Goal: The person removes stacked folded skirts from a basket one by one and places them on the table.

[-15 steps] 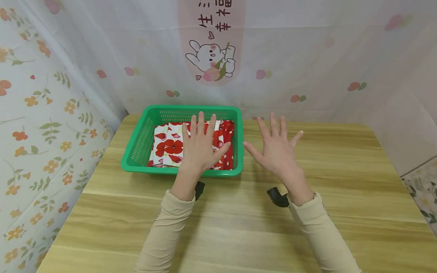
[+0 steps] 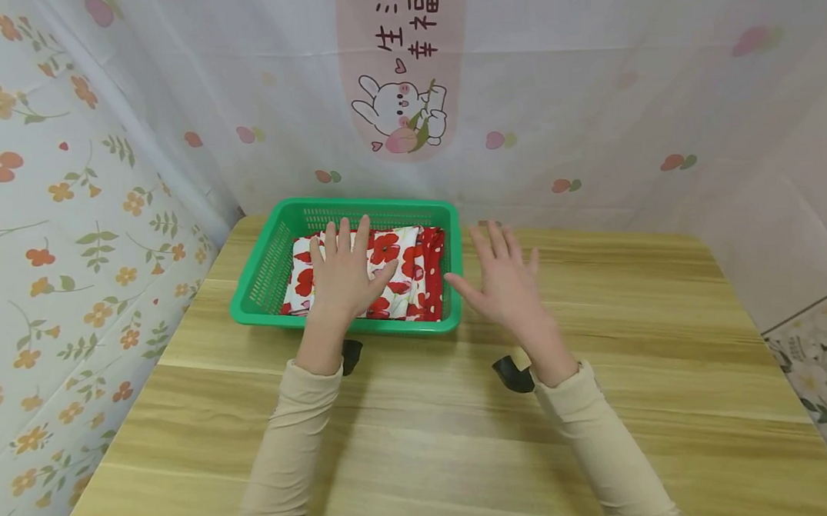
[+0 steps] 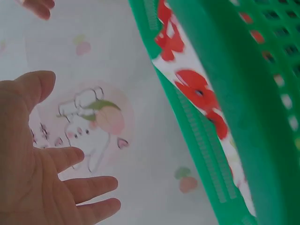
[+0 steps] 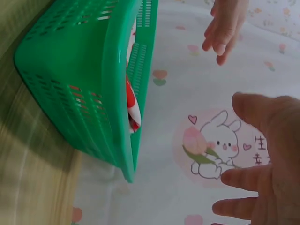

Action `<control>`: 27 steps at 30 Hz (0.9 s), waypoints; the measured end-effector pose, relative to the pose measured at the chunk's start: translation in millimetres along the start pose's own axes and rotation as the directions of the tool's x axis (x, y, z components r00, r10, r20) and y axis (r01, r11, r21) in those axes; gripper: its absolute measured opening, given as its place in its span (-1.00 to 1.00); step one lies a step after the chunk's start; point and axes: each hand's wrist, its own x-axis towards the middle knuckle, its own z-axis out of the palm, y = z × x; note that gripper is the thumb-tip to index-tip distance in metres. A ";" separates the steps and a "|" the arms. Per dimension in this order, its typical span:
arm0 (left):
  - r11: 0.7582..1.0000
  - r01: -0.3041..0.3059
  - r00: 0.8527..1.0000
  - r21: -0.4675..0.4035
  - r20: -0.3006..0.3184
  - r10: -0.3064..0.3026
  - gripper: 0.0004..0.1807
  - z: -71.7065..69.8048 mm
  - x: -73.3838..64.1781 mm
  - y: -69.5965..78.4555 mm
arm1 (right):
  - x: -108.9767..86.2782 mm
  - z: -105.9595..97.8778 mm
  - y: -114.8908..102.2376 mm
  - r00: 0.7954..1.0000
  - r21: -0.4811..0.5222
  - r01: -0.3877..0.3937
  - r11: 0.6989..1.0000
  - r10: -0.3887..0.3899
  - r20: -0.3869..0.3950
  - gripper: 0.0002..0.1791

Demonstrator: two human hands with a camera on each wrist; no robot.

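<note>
A green plastic basket (image 2: 249,300) stands on the table with folded cloth (image 2: 385,248) inside, white with red flowers, and a red dotted cloth (image 2: 433,269) along its right side. My left hand (image 2: 343,280) hovers over the basket, fingers spread and holding nothing. To the right of the basket is my right hand (image 2: 508,288), its fingers also spread and its thumb near the right rim. In the left wrist view the left hand (image 3: 28,154) shows beside the basket rim (image 3: 234,122). The right wrist view shows the right hand (image 4: 276,154) apart from the basket (image 4: 65,89).
The wooden table (image 2: 421,442) extends in front of and to the right of the basket. A white curtain (image 2: 572,89) with a rabbit print hangs close behind it, and a flowered curtain (image 2: 67,250) borders the left side. Black curved pieces (image 2: 514,374) sit at both wrists.
Both hands have shifted left, the left one farther across the basket and the right one closer to its right rim. Basket and cloth stay in place.
</note>
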 end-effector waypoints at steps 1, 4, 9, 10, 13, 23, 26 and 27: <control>1.000 0.007 1.000 -0.003 0.005 -0.007 -0.15 -0.4 -0.3 -3.6 | 0.3 1.3 -0.8 1.000 0.010 0.009 1.000 -0.009 -0.010 -0.12; 1.000 0.024 1.000 -0.006 0.004 -0.024 -0.16 -1.1 -1.1 -14.0 | 1.5 5.0 -3.6 0.999 0.054 0.037 0.998 -0.035 -0.039 -0.15; 0.998 0.057 0.998 -0.033 -0.008 -0.058 -0.18 0.7 -2.6 -31.4 | 4.9 10.8 -8.9 0.997 0.150 0.057 0.987 -0.048 -0.064 -0.21; 0.997 0.062 0.998 -0.040 -0.013 -0.063 -0.18 1.1 -3.0 -34.7 | 5.6 11.6 -10.2 0.997 0.175 0.056 0.983 -0.045 -0.063 -0.22; 0.995 0.073 0.997 -0.063 -0.028 -0.075 -0.19 3.7 -3.4 -45.3 | 8.3 13.8 -14.8 0.998 0.259 0.041 0.965 -0.029 -0.053 -0.24; 0.957 0.153 0.988 -0.246 0.040 -0.148 -0.30 2.9 -2.9 -73.1 | 17.7 25.6 -24.3 0.997 0.367 0.048 0.929 -0.022 -0.076 -0.38; 0.917 0.244 0.970 -0.317 0.099 -0.224 -0.34 1.8 -4.0 -80.1 | 21.6 30.3 -26.0 0.998 0.388 0.038 0.921 -0.019 -0.052 -0.42; 0.904 0.266 0.964 -0.333 0.112 -0.242 -0.37 1.7 -4.4 -82.5 | 23.1 32.0 -26.6 0.999 0.393 0.032 0.919 -0.018 -0.039 -0.44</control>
